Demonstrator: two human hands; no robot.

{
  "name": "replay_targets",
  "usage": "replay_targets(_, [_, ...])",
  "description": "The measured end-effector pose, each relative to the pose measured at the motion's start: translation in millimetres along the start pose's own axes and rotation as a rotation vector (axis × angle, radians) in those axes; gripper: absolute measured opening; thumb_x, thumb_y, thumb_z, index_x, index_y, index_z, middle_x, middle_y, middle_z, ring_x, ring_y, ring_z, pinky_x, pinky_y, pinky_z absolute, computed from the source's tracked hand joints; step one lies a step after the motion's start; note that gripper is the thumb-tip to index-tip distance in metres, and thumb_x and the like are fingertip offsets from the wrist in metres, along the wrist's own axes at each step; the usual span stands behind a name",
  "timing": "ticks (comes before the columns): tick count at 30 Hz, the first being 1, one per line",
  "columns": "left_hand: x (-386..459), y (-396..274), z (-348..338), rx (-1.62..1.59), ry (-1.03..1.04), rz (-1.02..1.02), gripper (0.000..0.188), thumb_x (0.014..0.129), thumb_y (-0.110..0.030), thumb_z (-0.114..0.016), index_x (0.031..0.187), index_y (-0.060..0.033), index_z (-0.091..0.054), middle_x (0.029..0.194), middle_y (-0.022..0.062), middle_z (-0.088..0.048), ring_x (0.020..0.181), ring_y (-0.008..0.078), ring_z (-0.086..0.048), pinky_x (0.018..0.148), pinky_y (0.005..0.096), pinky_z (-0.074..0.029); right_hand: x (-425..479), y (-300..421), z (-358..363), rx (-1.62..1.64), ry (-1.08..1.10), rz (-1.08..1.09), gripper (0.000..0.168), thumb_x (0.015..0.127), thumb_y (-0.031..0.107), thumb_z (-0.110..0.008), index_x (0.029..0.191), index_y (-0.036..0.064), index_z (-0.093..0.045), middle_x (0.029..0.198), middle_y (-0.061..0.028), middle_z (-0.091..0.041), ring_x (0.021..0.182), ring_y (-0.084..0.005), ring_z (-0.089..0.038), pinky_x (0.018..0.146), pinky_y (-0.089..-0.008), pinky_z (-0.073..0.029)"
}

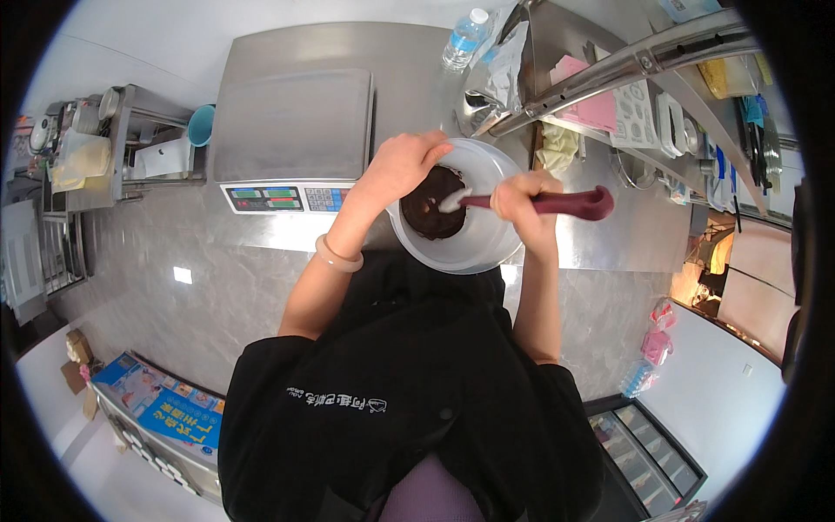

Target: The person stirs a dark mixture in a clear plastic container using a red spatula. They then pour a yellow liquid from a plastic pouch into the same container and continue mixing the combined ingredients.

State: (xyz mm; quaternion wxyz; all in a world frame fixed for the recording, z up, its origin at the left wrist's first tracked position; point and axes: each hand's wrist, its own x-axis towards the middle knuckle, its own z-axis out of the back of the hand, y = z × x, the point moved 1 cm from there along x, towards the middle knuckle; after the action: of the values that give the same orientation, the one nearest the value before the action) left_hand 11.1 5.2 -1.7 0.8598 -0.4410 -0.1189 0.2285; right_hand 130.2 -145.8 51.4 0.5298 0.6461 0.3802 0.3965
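Note:
A translucent plastic mixing bowl (460, 261) stands at the front edge of the steel worktop, with a dark brown, chocolate-like mixture (434, 218) in its left part. My left hand (411, 160) grips the bowl's rim on its far left side. In my right hand (525, 202) is a spatula with a dark red handle (577, 203). Its pale head (451, 201) reaches down to the mixture and is partly smeared brown. Past my right fist the handle's curved end sticks out to the right.
Left of the bowl sits a digital scale (293, 130) with a steel platform. Behind stand a water bottle (464, 40) and a silver foil bag (502, 78). A metal shelf post (600, 68) slants across the right. A pale crumpled glove or cloth (558, 145) lies beneath it.

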Motion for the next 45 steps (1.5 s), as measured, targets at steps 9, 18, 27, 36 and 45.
replay_targets(9, [-0.6,-0.8,1.0,-0.008,0.020,0.015,0.026,0.089,-0.027,-0.049,0.096,-0.0051,-0.059,0.073,0.0211,-0.057,0.073,0.0405,-0.054,0.063,0.0428,-0.043,0.1,-16.2,-8.2,0.036,-0.145,0.041,0.033,0.075,0.000,-0.056,0.049,0.002,-0.036,0.046,0.0010,-0.041,0.044,-0.0052,-0.037,0.042,-0.0222,-0.029])
replay_targets(18, [-0.6,0.0,0.3,0.016,0.028,0.018,0.025,0.089,-0.027,-0.049,0.094,-0.0050,-0.059,0.071,0.0213,-0.056,0.071,0.0407,-0.053,0.061,0.0442,-0.042,4.4,-17.0,-16.5,0.076,-0.208,0.063,0.036,0.078,0.002,-0.056,0.048,0.002,-0.036,0.047,0.0000,-0.042,0.044,-0.0060,-0.037,0.041,-0.0237,-0.029])
replay_targets(27, [0.8,-2.3,1.3,0.025,0.036,0.027,0.025,0.089,-0.027,-0.049,0.096,-0.0056,-0.059,0.075,0.0209,-0.058,0.073,0.0405,-0.053,0.063,0.0423,-0.043,-5.9,-18.0,-16.3,0.066,-0.098,0.145,0.040,0.078,-0.003,-0.050,0.050,0.007,-0.025,0.044,-0.0022,-0.036,0.039,-0.0112,-0.033,0.038,-0.0273,-0.029])
replay_targets(36, [0.7,4.5,-3.1,0.033,0.045,0.003,0.028,0.089,-0.029,-0.049,0.098,-0.0043,-0.059,0.078,0.0211,-0.058,0.074,0.0399,-0.053,0.064,0.0402,-0.044,-29.5,0.8,-59.4,-0.194,0.416,0.372,0.022,0.063,-0.002,-0.063,0.056,0.009,-0.044,0.049,0.0005,-0.047,0.043,-0.0205,-0.048,0.043,-0.0308,-0.035])
replay_targets(45, [1.1,-2.3,0.4,0.032,0.040,0.026,0.029,0.090,-0.030,-0.048,0.095,-0.0033,-0.058,0.066,0.0209,-0.052,0.063,0.0391,-0.049,0.057,0.0401,-0.041,-20.4,-0.8,-118.8,-0.526,0.904,0.337,0.015,0.064,0.013,-0.065,0.055,0.009,-0.053,0.046,-0.0060,-0.048,0.044,-0.0249,-0.050,0.043,-0.0354,-0.035])
